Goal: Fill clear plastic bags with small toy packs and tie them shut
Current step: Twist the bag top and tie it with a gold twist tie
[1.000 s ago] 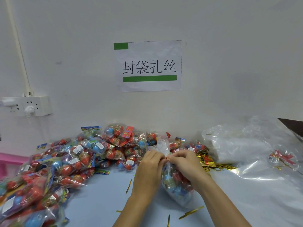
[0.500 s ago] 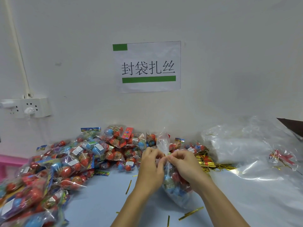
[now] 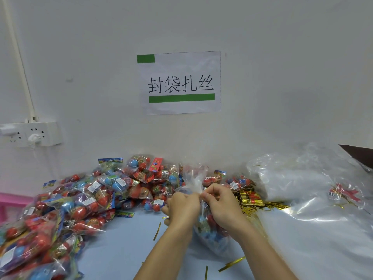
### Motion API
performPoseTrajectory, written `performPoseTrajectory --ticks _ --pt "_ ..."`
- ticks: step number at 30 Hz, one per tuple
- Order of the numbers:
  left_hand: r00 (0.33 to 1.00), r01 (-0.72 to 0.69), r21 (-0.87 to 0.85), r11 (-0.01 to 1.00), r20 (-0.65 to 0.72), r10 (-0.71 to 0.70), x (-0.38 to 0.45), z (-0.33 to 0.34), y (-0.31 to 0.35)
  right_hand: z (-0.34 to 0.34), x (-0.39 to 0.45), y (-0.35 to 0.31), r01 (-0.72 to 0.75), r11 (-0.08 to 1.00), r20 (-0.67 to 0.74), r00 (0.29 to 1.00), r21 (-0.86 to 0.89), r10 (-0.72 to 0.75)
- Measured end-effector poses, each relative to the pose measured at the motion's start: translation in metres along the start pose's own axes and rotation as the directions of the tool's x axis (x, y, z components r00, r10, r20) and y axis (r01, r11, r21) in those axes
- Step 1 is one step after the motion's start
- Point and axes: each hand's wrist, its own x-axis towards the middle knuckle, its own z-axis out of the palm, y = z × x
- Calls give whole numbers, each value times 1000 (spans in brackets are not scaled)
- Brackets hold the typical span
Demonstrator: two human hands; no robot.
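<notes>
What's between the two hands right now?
In the head view, the gathered neck of the clear plastic bag of toys rises between the left hand and right hand, both pinching it.

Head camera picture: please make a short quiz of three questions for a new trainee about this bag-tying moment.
1. True or false: both hands grip the gathered neck of the filled clear bag.
2. Which lies nearer the right hand: A) the bundle of gold twist ties, B) the wall socket?
3. Fill in: the pile of toy packs lies on the ____ hand's side.

Key: 1 true, left hand included; 2 A; 3 left.
</notes>
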Motion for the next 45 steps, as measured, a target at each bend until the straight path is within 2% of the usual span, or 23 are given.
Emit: performPoseTrajectory --ticks 2,5,7,9,11,14,17,19,24,30,35,41,45 --pt "999 35 -107 994 4 -35 -1 -3 0 2 0 0 7 1000 -3 1000 -5 -7" --pt "999 -7 -306 952 40 21 -2 -7 -2 0 1 3 1 1000 -6 1000 -11 -1" --pt "991 -121 -340 932 19 136 -1 -8 -5 -3 2 5 0 1000 -27 1000 8 1" --pt "947 -317 -278 907 -33 321 2 -10 -8 -5 2 6 0 999 -43 999 43 2" --pt "852 -523 -79 849 -55 520 6 -12 -13 -5 3 8 -1 998 -48 999 68 4" --pt "681 -712 234 662 3 732 9 -17 -19 -5 4 10 -13 997 -50 999 77 17" --pt "468 -810 446 381 97 879 11 -22 -20 -5 4 11 -24 995 -56 998 97 30" --pt "400 -803 533 267 149 904 8 -23 -18 -5 3 9 -31 995 -53 998 96 36" --pt "353 -766 619 176 176 919 2 -26 -14 -5 0 4 -34 997 -26 999 74 36" --pt "309 -770 621 145 164 937 2 -28 -12 -6 -3 -1 -25 998 14 1000 59 24" --pt "311 -775 611 163 144 940 2 -29 -11 -5 -3 -3 -23 997 25 999 70 21" --pt "334 -731 644 225 49 941 1 -19 -18 0 -1 -3 -34 997 -11 999 67 35" --pt "372 -685 679 265 13 928 -3 -11 -21 1 -1 -4 -37 996 -34 999 80 40"
